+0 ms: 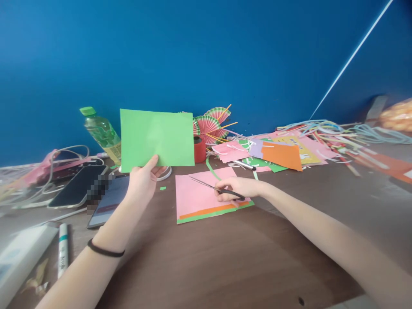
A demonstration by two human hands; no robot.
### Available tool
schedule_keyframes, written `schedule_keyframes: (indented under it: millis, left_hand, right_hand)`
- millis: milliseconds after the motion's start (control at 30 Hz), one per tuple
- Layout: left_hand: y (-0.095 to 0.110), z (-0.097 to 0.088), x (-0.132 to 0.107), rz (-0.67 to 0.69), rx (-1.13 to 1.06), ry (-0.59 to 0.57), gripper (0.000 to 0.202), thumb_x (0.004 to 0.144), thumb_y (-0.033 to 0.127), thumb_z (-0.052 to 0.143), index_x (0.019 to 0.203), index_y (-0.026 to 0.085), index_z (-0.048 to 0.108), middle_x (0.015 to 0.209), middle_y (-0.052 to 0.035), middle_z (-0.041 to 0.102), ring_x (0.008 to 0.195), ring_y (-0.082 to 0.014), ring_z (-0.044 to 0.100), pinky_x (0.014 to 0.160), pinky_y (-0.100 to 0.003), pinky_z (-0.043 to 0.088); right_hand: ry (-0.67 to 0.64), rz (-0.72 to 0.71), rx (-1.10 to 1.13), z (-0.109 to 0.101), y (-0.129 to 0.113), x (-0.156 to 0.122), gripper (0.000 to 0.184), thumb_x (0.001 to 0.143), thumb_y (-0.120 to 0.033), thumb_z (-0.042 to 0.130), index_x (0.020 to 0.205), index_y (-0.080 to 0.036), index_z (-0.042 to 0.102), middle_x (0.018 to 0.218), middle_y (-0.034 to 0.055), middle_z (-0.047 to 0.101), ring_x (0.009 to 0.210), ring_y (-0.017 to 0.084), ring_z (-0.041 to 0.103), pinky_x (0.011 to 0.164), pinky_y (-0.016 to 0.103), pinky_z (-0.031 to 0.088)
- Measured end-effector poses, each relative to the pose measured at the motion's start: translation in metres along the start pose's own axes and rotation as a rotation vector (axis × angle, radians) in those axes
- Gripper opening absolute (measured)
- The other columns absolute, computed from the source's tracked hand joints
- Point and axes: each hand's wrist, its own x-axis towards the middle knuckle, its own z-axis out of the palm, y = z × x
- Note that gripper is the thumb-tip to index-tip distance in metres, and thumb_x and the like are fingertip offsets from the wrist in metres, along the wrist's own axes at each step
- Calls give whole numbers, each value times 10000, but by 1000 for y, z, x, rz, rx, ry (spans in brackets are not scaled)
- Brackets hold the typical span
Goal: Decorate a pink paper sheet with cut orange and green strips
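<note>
Your left hand (141, 182) is pinching the green paper sheet (157, 138) by its bottom edge, held upright above the table (225, 257). Your right hand (233, 189) grips the scissors (216, 188), blades slightly apart, over the pink paper (199, 195).

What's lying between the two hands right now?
Head view: between the left hand on the green sheet and right hand, a tiny green scrap, bare table, and the pink sheet under the scissors.
</note>
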Motion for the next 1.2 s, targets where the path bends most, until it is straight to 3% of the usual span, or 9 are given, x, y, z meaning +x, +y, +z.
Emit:
schedule_keyframes:
  millis: [100, 200, 367, 567, 733, 1200]
  left_hand:
    - [-2, 7, -6, -43, -89, 45, 132, 713, 46, 580, 759, 168, 606, 844, 1, 683, 611, -104, 629, 602, -236, 539]
    - [-7, 14, -14, -72, -139, 10, 140, 729, 55, 575, 778, 180, 614, 861, 9, 686, 628, -101, 632, 605, -227, 536]
    - [-16, 23, -27, -132, -201, -9, 127, 713, 56, 596, 763, 169, 623, 754, 2, 691, 587, -110, 634, 591, -233, 537]
    - [-23, 30, -41, -204, -229, -32, 110, 718, 41, 586, 752, 140, 622, 671, -16, 687, 553, -130, 636, 549, -232, 541]
    - [-25, 32, -45, -230, -221, -16, 124, 722, 33, 581, 771, 141, 616, 694, -7, 686, 546, -122, 632, 547, -233, 539]
    - [-26, 33, -48, -273, -210, -13, 93, 733, 60, 589, 785, 130, 622, 722, -33, 686, 610, -128, 642, 627, -246, 541]
  right_hand:
    - [77, -64, 109, 12, -1, 6, 331, 779, -503, 496, 800, -175, 451, 630, -54, 450, 440, 51, 502, 449, 185, 368]
    - [175, -136, 212, 27, -1, 14, 343, 797, -521, 459, 786, -183, 398, 636, -51, 446, 469, 66, 525, 446, 187, 378]
    - [283, -197, 264, 45, -4, 22, 359, 813, -546, 409, 862, -190, 398, 615, -31, 489, 536, 105, 555, 445, 196, 372]
    - [411, -274, 339, 55, -6, 24, 354, 816, -546, 402, 864, -195, 403, 758, -10, 457, 648, 108, 579, 555, 233, 442]
    - [458, -302, 349, 59, -4, 25, 327, 828, -523, 402, 871, -199, 403, 844, -1, 432, 651, 90, 575, 569, 232, 453]
    - [488, -316, 381, 61, -4, 27, 320, 834, -514, 398, 887, -199, 411, 791, -12, 431, 654, 101, 566, 569, 237, 436]
